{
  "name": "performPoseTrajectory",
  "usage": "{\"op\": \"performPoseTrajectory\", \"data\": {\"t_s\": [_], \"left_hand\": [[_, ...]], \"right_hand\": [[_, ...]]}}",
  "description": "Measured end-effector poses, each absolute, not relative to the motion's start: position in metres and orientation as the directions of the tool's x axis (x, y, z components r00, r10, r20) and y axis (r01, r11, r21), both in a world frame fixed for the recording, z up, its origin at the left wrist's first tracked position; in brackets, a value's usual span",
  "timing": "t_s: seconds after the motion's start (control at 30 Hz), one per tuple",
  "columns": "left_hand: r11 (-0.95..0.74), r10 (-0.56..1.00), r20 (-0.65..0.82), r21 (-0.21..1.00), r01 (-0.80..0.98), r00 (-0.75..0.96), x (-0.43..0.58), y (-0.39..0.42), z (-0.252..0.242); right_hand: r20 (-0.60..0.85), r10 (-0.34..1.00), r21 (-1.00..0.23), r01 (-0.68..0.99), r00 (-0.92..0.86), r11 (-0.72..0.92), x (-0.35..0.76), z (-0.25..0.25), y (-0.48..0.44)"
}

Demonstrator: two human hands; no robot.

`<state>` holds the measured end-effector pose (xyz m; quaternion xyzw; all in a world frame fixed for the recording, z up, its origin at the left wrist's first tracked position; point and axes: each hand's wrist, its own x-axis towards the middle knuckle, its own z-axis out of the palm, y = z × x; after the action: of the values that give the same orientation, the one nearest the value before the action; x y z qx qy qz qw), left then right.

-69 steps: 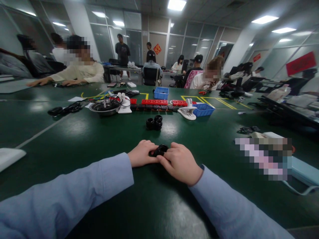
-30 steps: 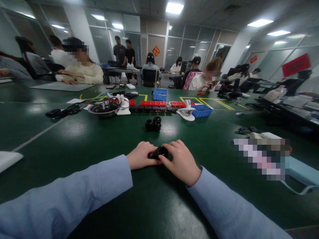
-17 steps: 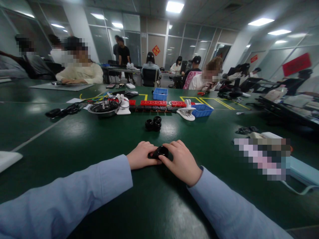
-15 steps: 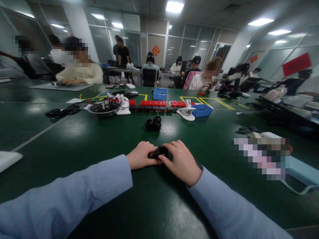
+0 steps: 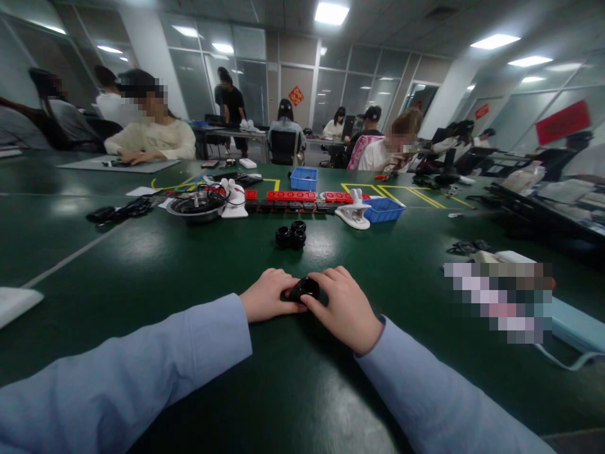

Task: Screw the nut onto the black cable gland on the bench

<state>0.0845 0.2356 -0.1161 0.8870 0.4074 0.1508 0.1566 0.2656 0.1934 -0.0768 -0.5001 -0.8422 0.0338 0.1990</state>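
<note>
Both my hands grip a glossy black hollow cylinder (image 5: 309, 289) low over the green table (image 5: 198, 271), its round opening tilted up toward me. From its left side my left hand (image 5: 269, 296) pinches it between thumb and fingers. My right hand (image 5: 347, 306) wraps the right side, thumb at the near rim and fingers over the far one. The fingers cover much of its body, and whether its base touches the table I cannot tell. Just beyond my hands stands a tight cluster of similar black cylinders (image 5: 290, 234), with openings facing up.
Farther back lie a row of red blocks (image 5: 290, 196), a white clip (image 5: 353, 211), a blue bin (image 5: 385, 210), another blue bin (image 5: 304, 179) and a metal bowl (image 5: 196, 208) with cables. A light-blue case (image 5: 579, 325) is at right. People sit across the table.
My hands and the black cylinder stay where they were. A person seated across on the left has shifted their hands slightly.
</note>
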Motion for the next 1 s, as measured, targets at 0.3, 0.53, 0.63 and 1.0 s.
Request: {"op": "performPoseTrajectory", "data": {"t_s": [0.3, 0.53, 0.63, 1.0], "left_hand": [[-0.613, 0.772, 0.134, 0.415, 0.672, 0.621, 0.0853, 0.2369, -0.1149], [-0.603, 0.778, 0.122, 0.425, 0.676, 0.617, 0.0848, 0.2355, -0.1144], [-0.601, 0.778, 0.118, 0.424, 0.677, 0.617, 0.0847, 0.2350, -0.1143], [-0.617, 0.767, 0.140, 0.431, 0.659, 0.626, 0.0846, 0.2352, -0.1145]], "right_hand": [[0.309, 0.854, -0.215, 0.844, -0.419, 0.492, 0.2655, -0.0759, 0.1912], [0.303, 0.854, -0.220, 0.841, -0.423, 0.494, 0.2648, -0.0759, 0.1914], [0.307, 0.852, -0.219, 0.839, -0.425, 0.498, 0.2647, -0.0762, 0.1913], [0.307, 0.855, -0.252, 0.830, -0.419, 0.497, 0.2641, -0.0773, 0.1932]]}}
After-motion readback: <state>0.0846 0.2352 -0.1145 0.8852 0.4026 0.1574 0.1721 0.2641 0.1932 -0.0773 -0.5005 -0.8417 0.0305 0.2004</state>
